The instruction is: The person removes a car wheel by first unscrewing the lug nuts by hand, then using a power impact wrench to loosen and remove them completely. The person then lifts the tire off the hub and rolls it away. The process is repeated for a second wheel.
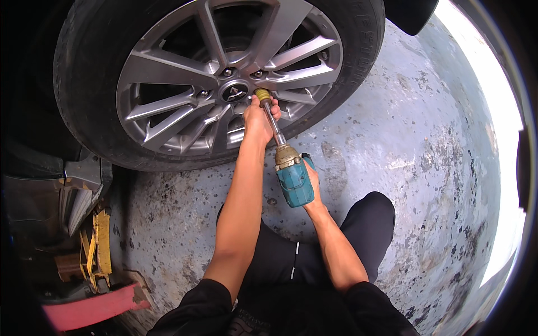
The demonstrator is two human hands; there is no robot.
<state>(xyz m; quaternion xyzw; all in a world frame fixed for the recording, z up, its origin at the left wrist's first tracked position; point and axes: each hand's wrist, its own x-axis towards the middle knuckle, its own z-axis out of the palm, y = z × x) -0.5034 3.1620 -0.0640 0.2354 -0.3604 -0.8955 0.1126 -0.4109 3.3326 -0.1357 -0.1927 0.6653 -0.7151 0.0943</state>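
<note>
Scuffed grey floor (417, 151) spreads broadly right of the wheel (162, 70); a yellow stand (102, 243) and red beam (92, 312) crowd the left. The left hand (259, 119) closes its fingers around a yellow collar (261, 94) beside the hub (234, 91); the right hand (313, 182) grips the teal power tool (294, 185) below, fingers mostly hidden.
</note>
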